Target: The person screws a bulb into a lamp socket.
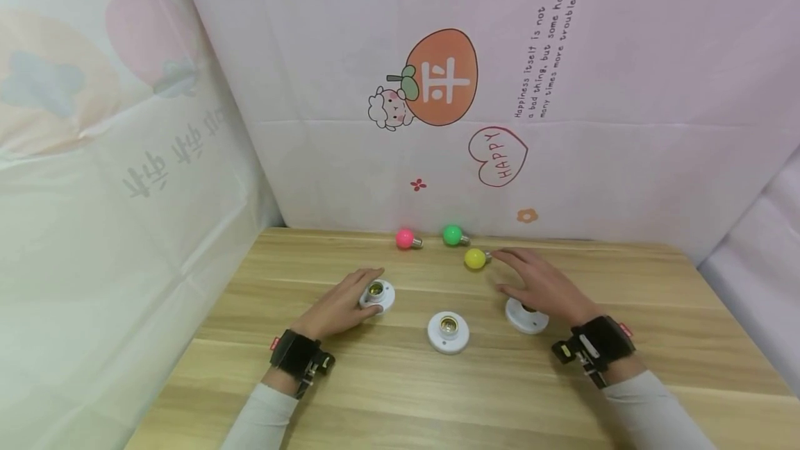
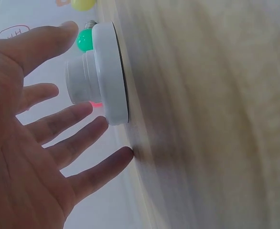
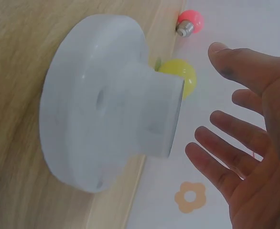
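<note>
Middle lamp socket (image 1: 448, 330) stands free, nearest. Left hand (image 1: 340, 307), fingers spread, hovers beside left socket (image 1: 377, 294). Right hand (image 1: 542, 285), fingers straight, over right socket (image 1: 526, 317), fingertips near yellow bulb (image 1: 475, 258). Pink bulb (image 1: 405, 239) and green bulb (image 1: 453, 235) lie farthest, against the backdrop.

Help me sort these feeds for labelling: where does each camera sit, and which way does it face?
Head: worn high, facing forward and down at the table; both forearms, left hand and right hand show.
Left wrist: low beside the left socket; open palm shows.
Right wrist: low beside the right socket; spread fingers show.
Shared by all three: the yellow bulb.
</note>
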Demonstrator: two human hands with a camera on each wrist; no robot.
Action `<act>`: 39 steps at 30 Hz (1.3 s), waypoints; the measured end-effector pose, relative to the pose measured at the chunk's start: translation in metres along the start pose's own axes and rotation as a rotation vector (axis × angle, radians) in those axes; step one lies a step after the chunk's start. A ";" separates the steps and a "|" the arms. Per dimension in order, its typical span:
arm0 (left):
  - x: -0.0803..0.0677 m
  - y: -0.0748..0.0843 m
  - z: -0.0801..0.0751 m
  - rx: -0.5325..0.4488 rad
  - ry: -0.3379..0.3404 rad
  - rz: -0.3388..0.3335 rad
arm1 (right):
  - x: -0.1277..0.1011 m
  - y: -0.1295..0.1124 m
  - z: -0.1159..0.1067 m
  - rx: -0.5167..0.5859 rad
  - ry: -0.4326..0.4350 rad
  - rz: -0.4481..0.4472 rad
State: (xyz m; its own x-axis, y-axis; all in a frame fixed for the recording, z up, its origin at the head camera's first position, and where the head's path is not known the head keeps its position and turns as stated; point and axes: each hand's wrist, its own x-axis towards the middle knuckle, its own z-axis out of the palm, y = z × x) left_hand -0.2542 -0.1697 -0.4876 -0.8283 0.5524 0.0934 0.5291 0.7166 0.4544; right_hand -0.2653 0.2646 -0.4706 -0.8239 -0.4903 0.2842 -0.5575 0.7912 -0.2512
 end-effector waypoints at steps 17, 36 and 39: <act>0.000 0.000 -0.002 0.005 -0.023 -0.029 | 0.014 -0.004 0.010 0.018 -0.033 0.018; 0.002 -0.002 0.003 0.022 -0.013 -0.015 | 0.023 -0.010 0.018 0.016 -0.096 0.015; 0.002 -0.002 0.004 0.020 -0.012 -0.011 | 0.024 -0.009 0.019 0.009 -0.094 0.011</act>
State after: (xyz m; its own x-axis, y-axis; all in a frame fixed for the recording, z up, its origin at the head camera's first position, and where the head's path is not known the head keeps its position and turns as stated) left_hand -0.2566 -0.1683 -0.4915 -0.8322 0.5490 0.0779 0.5234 0.7314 0.4371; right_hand -0.2818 0.2390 -0.4797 -0.8355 -0.5144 0.1933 -0.5492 0.7934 -0.2624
